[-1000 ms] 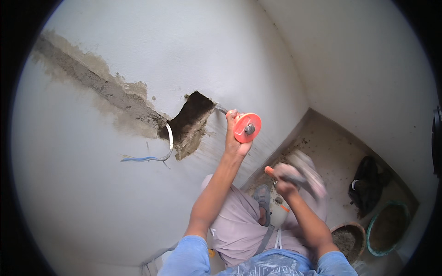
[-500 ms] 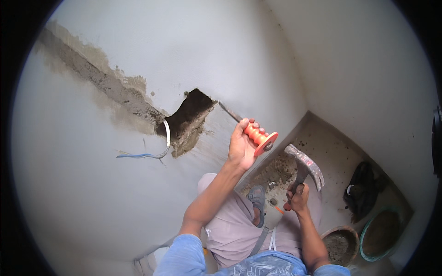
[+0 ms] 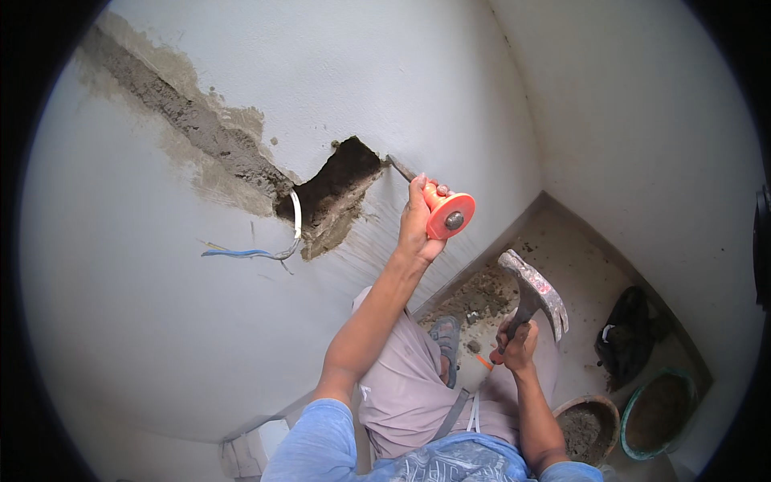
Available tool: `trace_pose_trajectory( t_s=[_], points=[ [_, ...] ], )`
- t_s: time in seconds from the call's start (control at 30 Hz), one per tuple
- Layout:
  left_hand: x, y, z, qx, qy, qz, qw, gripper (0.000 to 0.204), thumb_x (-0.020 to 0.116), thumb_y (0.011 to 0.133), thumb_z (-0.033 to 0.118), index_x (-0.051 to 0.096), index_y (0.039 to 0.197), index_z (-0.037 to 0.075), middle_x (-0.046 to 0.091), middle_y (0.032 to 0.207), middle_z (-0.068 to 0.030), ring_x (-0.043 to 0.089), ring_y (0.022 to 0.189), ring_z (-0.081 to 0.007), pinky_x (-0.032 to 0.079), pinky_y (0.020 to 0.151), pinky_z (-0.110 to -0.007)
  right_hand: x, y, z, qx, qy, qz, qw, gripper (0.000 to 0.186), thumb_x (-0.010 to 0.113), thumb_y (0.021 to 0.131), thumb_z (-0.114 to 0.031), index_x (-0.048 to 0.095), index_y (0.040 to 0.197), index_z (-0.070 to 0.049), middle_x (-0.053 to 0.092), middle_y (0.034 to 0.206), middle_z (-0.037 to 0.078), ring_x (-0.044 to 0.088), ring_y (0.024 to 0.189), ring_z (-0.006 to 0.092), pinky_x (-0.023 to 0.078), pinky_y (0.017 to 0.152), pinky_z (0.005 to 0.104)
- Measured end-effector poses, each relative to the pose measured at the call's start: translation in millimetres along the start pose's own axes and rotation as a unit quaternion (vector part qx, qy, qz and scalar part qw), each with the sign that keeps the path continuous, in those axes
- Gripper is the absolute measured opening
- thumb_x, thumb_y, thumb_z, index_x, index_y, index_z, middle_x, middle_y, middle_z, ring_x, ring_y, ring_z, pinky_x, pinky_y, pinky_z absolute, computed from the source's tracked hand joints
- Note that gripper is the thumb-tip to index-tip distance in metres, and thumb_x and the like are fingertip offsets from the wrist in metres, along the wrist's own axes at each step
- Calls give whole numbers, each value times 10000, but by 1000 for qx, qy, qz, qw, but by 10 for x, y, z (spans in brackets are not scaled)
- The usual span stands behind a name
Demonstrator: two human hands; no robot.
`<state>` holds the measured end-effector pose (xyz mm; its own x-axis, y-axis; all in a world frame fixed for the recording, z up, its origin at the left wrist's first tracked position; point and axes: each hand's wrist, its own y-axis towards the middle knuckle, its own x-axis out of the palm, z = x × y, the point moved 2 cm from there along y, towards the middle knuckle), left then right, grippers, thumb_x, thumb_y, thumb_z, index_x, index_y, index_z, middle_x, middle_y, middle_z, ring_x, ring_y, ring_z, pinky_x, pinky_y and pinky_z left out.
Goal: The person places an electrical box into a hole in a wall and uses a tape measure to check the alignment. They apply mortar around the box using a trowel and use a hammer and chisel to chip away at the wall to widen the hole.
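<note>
My left hand [image 3: 416,223] is wrapped round the orange grip of a cold chisel [image 3: 444,215], whose round guard and steel striking end face me. The chisel's tip meets the wall at the right edge of a rough hole [image 3: 341,181]. Lower right, my right hand [image 3: 518,341] grips a claw hammer [image 3: 534,293] by its handle, the head raised and apart from the chisel. A white conduit [image 3: 297,213] with blue and other wires [image 3: 241,253] comes out of the hole's left end.
A filled grey channel [image 3: 185,120] runs up the wall to the left. Rubble [image 3: 482,293] lies on the floor by my sandal [image 3: 446,337]. A black bag [image 3: 628,337], a tub of mortar [image 3: 586,426] and a green-rimmed tub [image 3: 660,414] stand at right.
My left hand has tilted the chisel so its guard turns more toward me, and its tip sits slightly higher by the hole's edge. The hammer is held nearly the same.
</note>
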<state>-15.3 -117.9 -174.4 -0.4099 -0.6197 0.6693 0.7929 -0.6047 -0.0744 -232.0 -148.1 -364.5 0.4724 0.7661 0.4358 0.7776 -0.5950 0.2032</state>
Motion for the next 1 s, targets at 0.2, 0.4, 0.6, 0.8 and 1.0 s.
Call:
trace_pose_trajectory(
  t_s=[0.2,0.4,0.6,0.8,1.0],
  points=[
    [1,27,-5,-3,-26,-17,1000,224,578,943,335,497,910,129,544,803,5,562,776,-115,534,730,-285,43,34,-397,-33,20,32,999,747,341,864,-751,473,712,-31,417,495,5,406,414,83,336,388,240],
    [70,46,46,-11,-51,-28,998,228,586,933,337,493,903,132,549,805,6,560,779,-121,530,733,-294,413,460,-897,-403,144,44,903,624,414,936,-613,490,732,-28,414,543,27,420,470,148,364,443,297],
    [-358,410,422,56,-25,50,997,215,618,905,332,526,857,143,571,784,19,586,724,-125,544,708,-317,576,713,-253,-131,-221,-33,966,666,254,952,-652,491,809,-46,451,631,40,449,545,163,397,522,313],
    [-263,9,264,14,-69,30,997,214,606,921,314,509,848,137,537,742,13,545,714,-107,523,724,-288,592,525,-946,-324,147,-64,932,759,316,883,-739,495,763,-11,393,462,20,380,364,147,380,376,315],
    [39,-190,104,-15,-13,-30,999,288,587,937,386,475,900,123,494,785,-2,522,778,-141,501,739,-289,521,440,-720,-170,114,-16,979,787,267,817,-810,470,774,-51,395,498,24,371,396,132,383,398,305]
  ],
)
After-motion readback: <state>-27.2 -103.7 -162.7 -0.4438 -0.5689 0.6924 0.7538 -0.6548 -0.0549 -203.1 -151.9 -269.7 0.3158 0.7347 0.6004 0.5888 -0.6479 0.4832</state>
